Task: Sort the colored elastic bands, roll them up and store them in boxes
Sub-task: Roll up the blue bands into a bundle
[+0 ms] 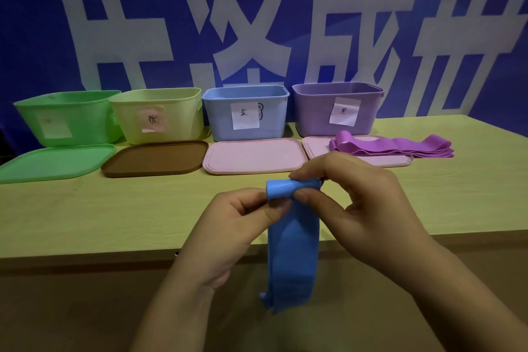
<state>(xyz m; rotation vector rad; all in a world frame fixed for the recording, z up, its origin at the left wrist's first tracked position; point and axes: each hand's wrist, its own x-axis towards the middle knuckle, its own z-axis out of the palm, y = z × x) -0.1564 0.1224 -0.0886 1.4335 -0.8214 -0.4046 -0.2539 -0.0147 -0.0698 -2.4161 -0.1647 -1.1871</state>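
Note:
A blue elastic band hangs in front of the table edge, its top end curled into a small roll. My left hand pinches the roll's left end between thumb and fingers. My right hand pinches the roll from the right, thumb underneath and fingers over the top. Several purple bands lie stacked flat at the back right, partly on a pink lid. Four open boxes stand in a row at the back: green, yellow, blue and purple, each with a paper label.
A lid lies in front of each box: green, brown, pink and a second pink one. The wooden table ends just under my hands. A blue wall with large white characters stands behind the boxes.

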